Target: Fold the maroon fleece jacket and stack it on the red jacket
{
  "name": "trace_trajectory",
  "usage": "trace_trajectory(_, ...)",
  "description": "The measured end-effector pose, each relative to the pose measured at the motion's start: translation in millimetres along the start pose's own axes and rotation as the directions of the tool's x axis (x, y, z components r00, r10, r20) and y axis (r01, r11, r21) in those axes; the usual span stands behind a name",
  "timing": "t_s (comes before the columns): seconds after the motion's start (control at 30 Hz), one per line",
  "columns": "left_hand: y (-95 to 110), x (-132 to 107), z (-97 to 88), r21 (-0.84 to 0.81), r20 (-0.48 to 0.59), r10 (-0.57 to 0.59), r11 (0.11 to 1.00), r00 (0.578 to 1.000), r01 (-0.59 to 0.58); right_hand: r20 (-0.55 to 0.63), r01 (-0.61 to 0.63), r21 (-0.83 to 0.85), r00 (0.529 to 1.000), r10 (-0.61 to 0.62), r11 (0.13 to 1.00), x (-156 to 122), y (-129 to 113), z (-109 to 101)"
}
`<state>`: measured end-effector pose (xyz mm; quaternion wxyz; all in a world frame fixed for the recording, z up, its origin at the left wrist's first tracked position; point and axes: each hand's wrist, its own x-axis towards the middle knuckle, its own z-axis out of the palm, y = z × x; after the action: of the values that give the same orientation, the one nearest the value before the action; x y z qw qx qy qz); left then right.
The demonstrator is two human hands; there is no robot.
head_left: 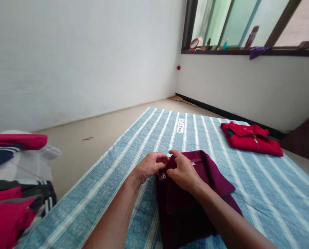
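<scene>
Your left hand and right hand each have a pinching grip on the upper edge of the maroon garment, which lies part-folded by the near edge of the striped sheet; soft, light and limp, it likely handles best by its folded edges.

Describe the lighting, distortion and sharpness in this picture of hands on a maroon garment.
Head view: soft daylight from the window, upper right, no glare or hard shadows; wide-angle stretch at the edges, tilted floor line; left hand, right hand and maroon garment sharp; windowsill items too small to tell.
</scene>
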<state>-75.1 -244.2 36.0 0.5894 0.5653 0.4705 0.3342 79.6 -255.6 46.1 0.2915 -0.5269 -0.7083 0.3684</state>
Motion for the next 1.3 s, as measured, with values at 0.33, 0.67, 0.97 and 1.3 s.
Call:
trace_trajectory(0.33, 6, 1, -1.2, -0.108, 0.074, -0.020, 0.994, 0.997, 0.028, -0.111, 0.123, -0.149, 0.984, -0.140, 0.981, -23, -8, -28)
trace_trajectory(0.67, 6, 6, 2.7, -0.052, -0.044, -0.058, 0.997, 0.997, 0.056, -0.479, 0.109, -0.424, 0.816, -0.325, 0.899, -96, 55, -33)
trace_trajectory(0.97, -2, 11, 1.7, -0.089, -0.157, -0.001, 0.996, 0.988, -0.013, -0.421, 0.149, -0.643, 0.751, -0.509, 0.751, -100, 69, -11)
trace_trajectory(1.3, -3, 13, 6.2, -0.050, -0.232, 0.026, 0.998, 0.972, -0.038, -0.433, 0.180, -0.635, 0.723, -0.539, 0.751, -99, 74, -5)
